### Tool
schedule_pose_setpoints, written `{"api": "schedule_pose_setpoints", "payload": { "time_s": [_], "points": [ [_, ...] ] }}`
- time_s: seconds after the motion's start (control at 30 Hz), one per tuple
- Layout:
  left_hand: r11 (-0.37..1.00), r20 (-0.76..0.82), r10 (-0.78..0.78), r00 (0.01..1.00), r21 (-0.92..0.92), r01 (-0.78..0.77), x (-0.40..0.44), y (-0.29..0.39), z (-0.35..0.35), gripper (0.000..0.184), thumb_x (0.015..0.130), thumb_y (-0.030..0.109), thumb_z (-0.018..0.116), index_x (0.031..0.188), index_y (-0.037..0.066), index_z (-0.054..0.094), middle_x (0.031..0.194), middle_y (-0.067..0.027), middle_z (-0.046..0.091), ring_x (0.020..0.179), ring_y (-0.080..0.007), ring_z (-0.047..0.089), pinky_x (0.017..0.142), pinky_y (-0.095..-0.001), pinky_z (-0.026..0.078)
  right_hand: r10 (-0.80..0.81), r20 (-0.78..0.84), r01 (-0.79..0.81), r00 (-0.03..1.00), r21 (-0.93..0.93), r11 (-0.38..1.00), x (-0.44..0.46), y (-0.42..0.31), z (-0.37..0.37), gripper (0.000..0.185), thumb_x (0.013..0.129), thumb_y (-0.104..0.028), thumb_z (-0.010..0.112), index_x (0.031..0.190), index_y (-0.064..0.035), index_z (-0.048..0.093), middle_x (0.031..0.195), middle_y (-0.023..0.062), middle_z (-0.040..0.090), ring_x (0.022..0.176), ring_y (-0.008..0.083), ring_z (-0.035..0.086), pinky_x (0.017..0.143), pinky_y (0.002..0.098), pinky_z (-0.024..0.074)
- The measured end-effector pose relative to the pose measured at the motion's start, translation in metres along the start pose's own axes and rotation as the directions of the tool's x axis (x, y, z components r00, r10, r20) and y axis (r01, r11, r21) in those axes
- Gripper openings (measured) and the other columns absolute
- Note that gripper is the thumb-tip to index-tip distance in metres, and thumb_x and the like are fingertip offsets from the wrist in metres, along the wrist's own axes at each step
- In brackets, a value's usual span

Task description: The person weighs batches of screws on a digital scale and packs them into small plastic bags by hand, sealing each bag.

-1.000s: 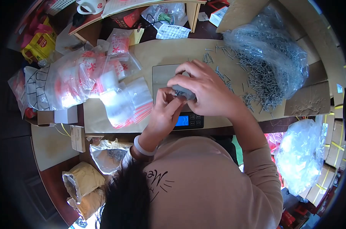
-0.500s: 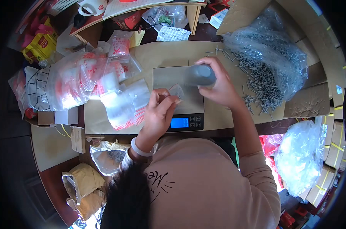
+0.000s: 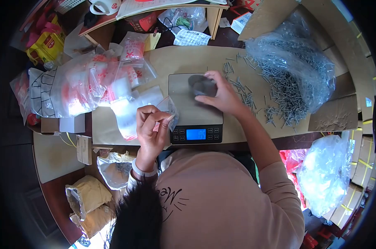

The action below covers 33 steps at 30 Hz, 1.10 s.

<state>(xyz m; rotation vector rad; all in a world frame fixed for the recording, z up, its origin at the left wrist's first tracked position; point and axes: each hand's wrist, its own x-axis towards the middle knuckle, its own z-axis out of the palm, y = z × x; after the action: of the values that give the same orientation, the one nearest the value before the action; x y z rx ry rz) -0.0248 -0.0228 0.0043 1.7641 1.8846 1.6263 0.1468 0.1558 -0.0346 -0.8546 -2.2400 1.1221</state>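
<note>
My left hand (image 3: 152, 128) is closed in a pinch on a small clear plastic bag (image 3: 173, 113), which hangs beside the left edge of the digital scale (image 3: 196, 106). What the bag holds is hard to make out. My right hand (image 3: 223, 94) grips a dark grey cup (image 3: 202, 86) from its right side, over the scale's plate; I cannot tell whether the cup rests on it. The scale's blue display (image 3: 196, 134) is lit, its digits unreadable. Flat clear zip bags (image 3: 123, 114) lie left of the scale. Loose screws (image 3: 242, 89) are scattered right of it.
A large heap of screws (image 3: 285, 93) spills from a clear plastic liner (image 3: 296, 58) in a cardboard box (image 3: 335, 110) on the right. Bundled bags (image 3: 80, 87) are piled at left. A wooden shelf (image 3: 215, 20) stands at the back. Paper sacks (image 3: 88, 197) sit below left.
My left hand has moved left with the small bag, off the scale's plate. My right hand has shifted left with the cup, which has tilted. More loose screws show on the paper right of the scale.
</note>
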Motion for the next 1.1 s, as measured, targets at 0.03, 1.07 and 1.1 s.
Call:
{"api": "schedule_pose_setpoints", "payload": {
  "time_s": [0.03,1.07,1.1],
  "points": [
    [1.0,0.002,0.008,1.0,0.002,-0.008,-0.001,0.0,0.0,0.013,0.077,-0.004,0.07,0.086,0.003,0.065,0.091,-0.0066,0.047,0.077,-0.0165,0.049,0.065,-0.026,0.043,-0.041,0.01,0.041,0.999,-0.059,0.997,0.0,-0.002,0.007,0.072,0.066,-0.032,0.083,0.122,-0.0073,0.046,0.117,0.014,0.055,0.11,0.0287,0.052,0.091,0.0382,0.0431],
    [0.997,0.063,0.033,0.997,-0.071,-0.029,-0.012,0.012,-0.007,0.013,0.076,0.0,0.072,0.086,0.005,0.065,0.09,-0.0064,0.05,0.079,-0.017,0.049,0.068,-0.0269,0.041,-0.154,-0.04,0.142,0.987,-0.223,0.965,-0.035,0.019,-0.011,0.013,0.077,-0.008,0.067,0.083,-0.0054,0.056,0.083,0.0118,0.057,0.08,0.0322,0.057,0.069,0.0401,0.046],
    [0.997,0.072,0.035,0.997,-0.075,-0.03,-0.012,0.012,-0.007,0.013,0.076,0.0,0.072,0.086,0.005,0.065,0.09,-0.0065,0.05,0.078,-0.017,0.049,0.068,-0.0269,0.041,-0.162,-0.022,0.153,0.987,-0.231,0.961,-0.038,0.019,-0.012,0.013,0.077,-0.008,0.067,0.083,-0.0052,0.055,0.083,0.0118,0.057,0.079,0.0323,0.056,0.069,0.0402,0.0459]
  ]
}}
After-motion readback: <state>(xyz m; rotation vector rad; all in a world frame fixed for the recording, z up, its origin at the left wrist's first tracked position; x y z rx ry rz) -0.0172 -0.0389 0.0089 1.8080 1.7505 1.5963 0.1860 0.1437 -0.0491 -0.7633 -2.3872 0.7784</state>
